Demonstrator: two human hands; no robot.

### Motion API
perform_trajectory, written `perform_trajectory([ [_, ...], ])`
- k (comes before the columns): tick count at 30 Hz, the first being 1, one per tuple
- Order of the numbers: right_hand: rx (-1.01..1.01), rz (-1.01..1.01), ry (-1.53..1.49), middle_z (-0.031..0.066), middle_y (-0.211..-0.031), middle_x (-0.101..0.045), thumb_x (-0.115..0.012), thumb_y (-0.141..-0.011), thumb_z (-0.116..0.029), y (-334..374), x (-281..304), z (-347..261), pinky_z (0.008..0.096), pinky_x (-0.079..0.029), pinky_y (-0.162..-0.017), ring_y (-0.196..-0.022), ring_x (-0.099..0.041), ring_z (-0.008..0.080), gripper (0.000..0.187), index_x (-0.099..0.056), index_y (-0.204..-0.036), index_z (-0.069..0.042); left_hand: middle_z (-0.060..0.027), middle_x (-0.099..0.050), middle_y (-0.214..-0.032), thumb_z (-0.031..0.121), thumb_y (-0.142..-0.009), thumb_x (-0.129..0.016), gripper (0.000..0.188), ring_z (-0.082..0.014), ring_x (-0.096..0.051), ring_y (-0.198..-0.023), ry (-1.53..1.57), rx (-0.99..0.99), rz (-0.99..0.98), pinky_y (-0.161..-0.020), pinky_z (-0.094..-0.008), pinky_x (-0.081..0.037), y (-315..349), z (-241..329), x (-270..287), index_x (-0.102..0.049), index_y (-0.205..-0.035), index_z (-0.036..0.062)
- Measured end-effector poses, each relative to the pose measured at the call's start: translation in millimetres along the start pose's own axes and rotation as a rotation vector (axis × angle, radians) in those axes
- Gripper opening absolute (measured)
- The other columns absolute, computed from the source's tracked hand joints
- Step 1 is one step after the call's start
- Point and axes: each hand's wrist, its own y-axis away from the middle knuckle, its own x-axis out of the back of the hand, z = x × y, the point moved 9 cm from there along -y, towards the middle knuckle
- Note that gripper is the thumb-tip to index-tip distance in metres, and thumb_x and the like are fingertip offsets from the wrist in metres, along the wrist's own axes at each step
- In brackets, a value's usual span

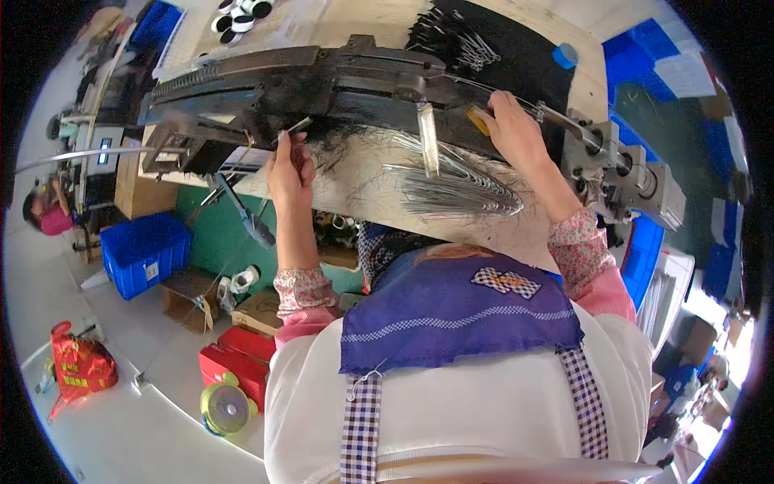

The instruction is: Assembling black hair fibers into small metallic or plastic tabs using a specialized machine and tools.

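My left hand [292, 165] is closed, with a short metal piece [300, 125] sticking up past its thumb and finger at the near edge of a long dark metal machine [322, 85]. My right hand [516, 133] is closed beside a thin metal rod [476, 83] at the machine's right end. A yellow piece [478, 121] shows beside its thumb; what the fingers grip is hidden. Between my hands a bundle of bent metal wires [459, 189] lies on the wooden table [363, 173], below an upright pale metal strip [428, 139].
More wires [476, 50] lie on a black cloth [524, 60] at the back, near a blue round roll [565, 56]. Black-and-white round parts [238, 20] sit back left. Metal cylinders [625, 165] stand right. A blue crate [145, 254] and red box [234, 363] are on the floor left.
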Motion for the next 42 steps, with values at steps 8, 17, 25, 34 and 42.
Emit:
perform_trajectory([
  [8,0.016,-0.241,-0.287,0.0213,-0.078,-0.057,-0.059,-0.091,-0.026,70,65,-14,0.0437,-0.043,-0.062,-0.071,-0.057,0.0399,0.027,-0.051,-0.086,0.0,0.0026,-0.043,-0.065,0.024,-0.1,-0.046,0.024,-0.0055,-0.031,-0.047,0.034,-0.379,-0.058,-0.04,-0.022,-0.025,65,10,-80,-0.05,-0.085,0.0056],
  [17,0.026,-0.488,-0.33,0.0187,-0.072,-0.058,-0.061,-0.088,-0.024,111,97,-14,0.0398,-0.044,-0.058,-0.067,-0.058,0.0378,0.024,-0.055,-0.086,-0.001,0.0058,-0.036,-0.059,0.029,-0.097,-0.052,0.028,-0.0053,-0.031,-0.045,-0.078,0.442,-0.82,-0.041,-0.0224,-0.022,115,-86,-280,-0.052,-0.083,0.0047],
  [25,0.114,0.227,-0.204,0.0171,-0.093,-0.063,-0.055,-0.087,-0.015,16,164,-20,0.0352,-0.048,-0.07,-0.085,-0.062,0.0351,0.021,-0.06,-0.105,-0.004,0.0041,-0.037,-0.059,0.024,-0.099,-0.049,0.022,-0.0069,-0.031,-0.047,0.029,0.058,-0.493,-0.045,-0.0233,-0.025,85,-54,-245,-0.053,-0.087,0.006],
  [34,0.107,-0.343,-0.586,0.0159,-0.082,-0.067,-0.058,-0.082,-0.007,-40,80,-43,0.0327,-0.053,-0.067,-0.07,-0.065,0.0232,0.024,-0.065,-0.102,0.005,0.002,-0.042,-0.058,0.026,-0.099,-0.05,0.026,-0.0064,-0.032,-0.046,0.077,0.14,-0.463,-0.042,-0.0231,-0.024,92,-56,-239,-0.056,-0.083,0.0057],
  [42,-0.142,-0.717,-0.792,0.0063,-0.084,-0.064,-0.058,-0.091,-0.012,-51,56,-24,0.0245,-0.053,-0.064,-0.069,-0.061,0.0103,0.027,-0.06,-0.113,0.003,-0.0152,-0.06,-0.115,0.051,-0.1,-0.03,0.057,-0.0247,-0.06,-0.106,0.111,0.232,-0.776,-0.093,-0.0406,-0.047,101,-64,-267,-0.048,-0.121,0.0013],
])
